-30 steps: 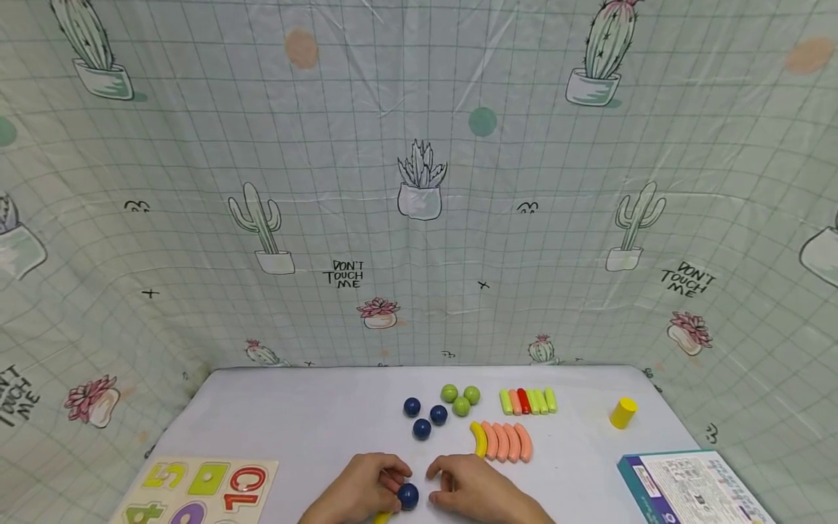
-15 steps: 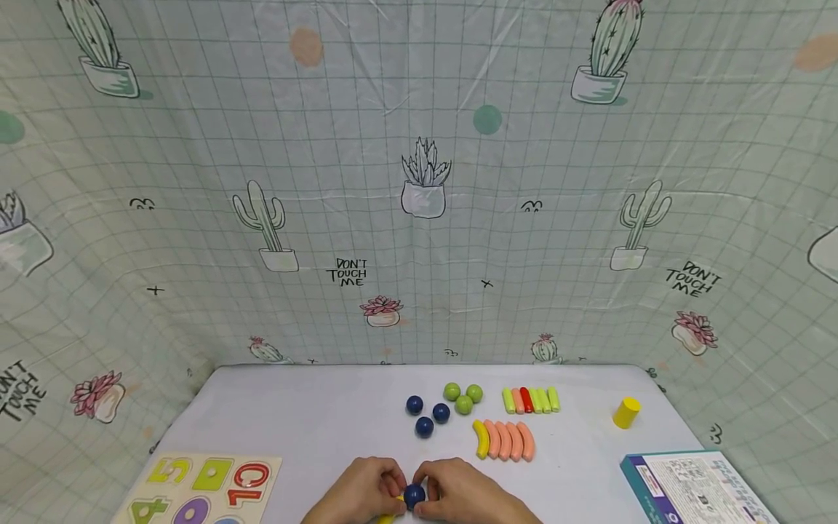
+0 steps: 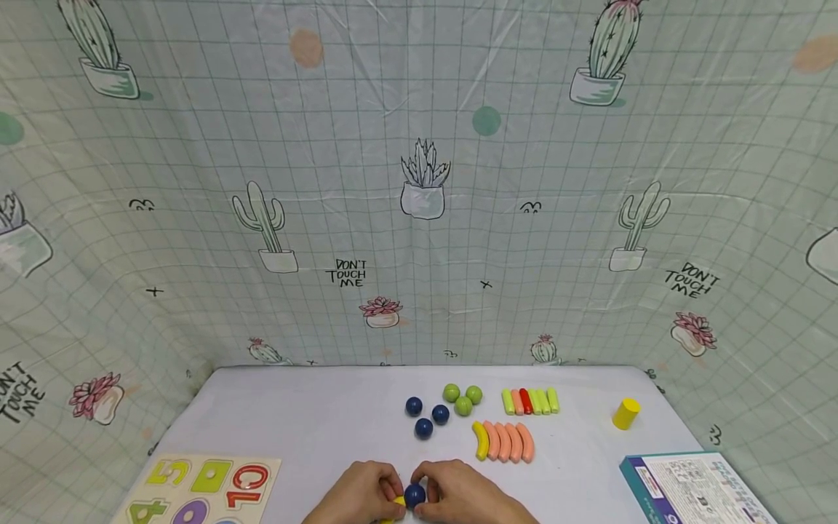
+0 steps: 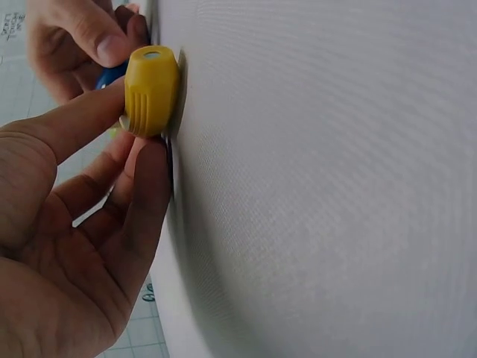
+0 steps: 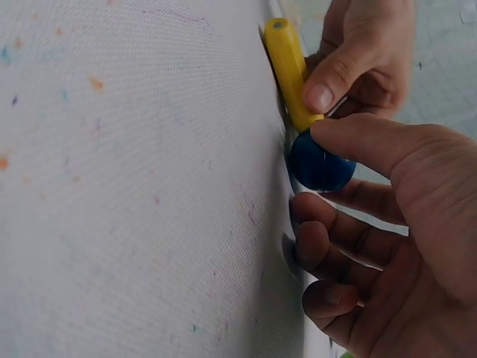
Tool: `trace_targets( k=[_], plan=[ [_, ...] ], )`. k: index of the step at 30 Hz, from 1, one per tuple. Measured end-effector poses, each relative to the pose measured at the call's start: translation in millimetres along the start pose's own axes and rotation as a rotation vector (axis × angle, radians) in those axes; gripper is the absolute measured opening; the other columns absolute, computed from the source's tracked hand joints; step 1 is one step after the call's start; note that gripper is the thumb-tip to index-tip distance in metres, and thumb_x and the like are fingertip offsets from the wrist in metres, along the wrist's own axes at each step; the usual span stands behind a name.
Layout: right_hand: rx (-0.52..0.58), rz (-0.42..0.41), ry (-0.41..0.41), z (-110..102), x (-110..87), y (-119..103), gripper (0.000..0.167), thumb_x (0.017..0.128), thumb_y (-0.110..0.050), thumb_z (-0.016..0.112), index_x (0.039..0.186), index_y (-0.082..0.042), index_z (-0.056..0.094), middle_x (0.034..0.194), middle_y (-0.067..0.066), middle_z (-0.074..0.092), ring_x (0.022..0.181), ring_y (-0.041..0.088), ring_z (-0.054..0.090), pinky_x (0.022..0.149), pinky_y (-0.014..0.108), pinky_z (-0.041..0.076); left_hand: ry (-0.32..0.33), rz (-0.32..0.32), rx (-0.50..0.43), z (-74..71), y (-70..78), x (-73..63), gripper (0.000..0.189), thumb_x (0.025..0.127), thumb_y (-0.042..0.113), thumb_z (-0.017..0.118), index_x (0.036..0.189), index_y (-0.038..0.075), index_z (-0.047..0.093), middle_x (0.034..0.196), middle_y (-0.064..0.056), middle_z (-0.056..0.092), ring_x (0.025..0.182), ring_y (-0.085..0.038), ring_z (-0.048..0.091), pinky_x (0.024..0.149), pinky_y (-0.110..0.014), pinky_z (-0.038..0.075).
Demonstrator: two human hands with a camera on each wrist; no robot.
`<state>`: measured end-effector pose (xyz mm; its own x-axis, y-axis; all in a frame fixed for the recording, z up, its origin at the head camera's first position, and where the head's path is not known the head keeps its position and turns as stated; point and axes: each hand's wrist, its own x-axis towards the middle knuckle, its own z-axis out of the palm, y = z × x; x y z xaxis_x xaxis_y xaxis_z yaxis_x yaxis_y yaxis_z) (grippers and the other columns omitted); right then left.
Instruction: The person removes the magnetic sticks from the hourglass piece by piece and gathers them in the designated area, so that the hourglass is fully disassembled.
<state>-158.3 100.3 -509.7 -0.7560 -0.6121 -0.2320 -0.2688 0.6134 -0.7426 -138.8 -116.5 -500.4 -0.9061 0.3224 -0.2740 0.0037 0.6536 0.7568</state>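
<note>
At the near edge of the table, my left hand point(image 3: 358, 493) pinches a yellow magnetic rod point(image 5: 287, 71) between thumb and fingers. The left wrist view shows the rod's grooved end point(image 4: 151, 93), with a small grey disc in its tip. Opposite it, my right hand point(image 3: 463, 495) pinches a dark blue ball point(image 3: 414, 495) between thumb and index finger, its other fingers loosely bent. The right wrist view has the ball point(image 5: 319, 164) touching the rod's far end. Both things are low over the white tabletop. In the head view the hand covers part of the rod.
Farther back lie three blue balls point(image 3: 423, 429), three green balls point(image 3: 463, 406), a row of short coloured rods point(image 3: 526, 401) and a row of curved rods point(image 3: 504, 442). A yellow cylinder point(image 3: 626, 413) and a box point(image 3: 697, 487) are right; a number puzzle board point(image 3: 216, 502) is left.
My right hand has moved left to the blue ball and taken hold of it. The left hand still holds the yellow rod. During the last half second, little has moved.
</note>
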Motion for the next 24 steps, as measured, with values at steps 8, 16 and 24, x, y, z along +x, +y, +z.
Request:
trace_targets(
  k=[8, 16, 24],
  plan=[
    [0.042, -0.015, 0.004, -1, 1.7, 0, 0.025, 0.092, -0.018, 0.072, 0.116, -0.019, 0.066, 0.078, -0.009, 0.061, 0.069, 0.004, 0.056, 0.065, 0.021, 0.049, -0.005, 0.073, -0.028, -0.7, -2.2, 2.0, 0.018, 0.081, 0.017, 0.083, 0.092, 0.013, 0.071, 0.070, 0.005, 0.064, 0.063, -0.013, 0.057, 0.060, -0.027, 0.044],
    [0.072, -0.006, 0.022, 1, 1.8, 1, 0.022, 0.089, -0.020, 0.076, 0.106, -0.023, 0.062, 0.084, -0.011, 0.062, 0.069, 0.007, 0.055, 0.061, 0.023, 0.047, -0.024, 0.062, -0.137, 2.2, -2.2, 3.4, 0.026, 0.083, 0.012, 0.080, 0.107, 0.007, 0.072, 0.070, -0.001, 0.065, 0.059, -0.015, 0.063, 0.053, -0.025, 0.048],
    [0.042, 0.058, 0.052, 9, -0.6, -7, 0.024, 0.080, -0.028, 0.085, 0.084, -0.019, 0.063, 0.071, -0.007, 0.056, 0.066, 0.007, 0.051, 0.058, 0.023, 0.042, 0.037, 0.048, -0.066, 2.4, -3.0, 4.9, 0.020, 0.082, 0.017, 0.081, 0.099, 0.013, 0.072, 0.070, 0.000, 0.061, 0.060, -0.013, 0.057, 0.053, -0.023, 0.042]
  ],
)
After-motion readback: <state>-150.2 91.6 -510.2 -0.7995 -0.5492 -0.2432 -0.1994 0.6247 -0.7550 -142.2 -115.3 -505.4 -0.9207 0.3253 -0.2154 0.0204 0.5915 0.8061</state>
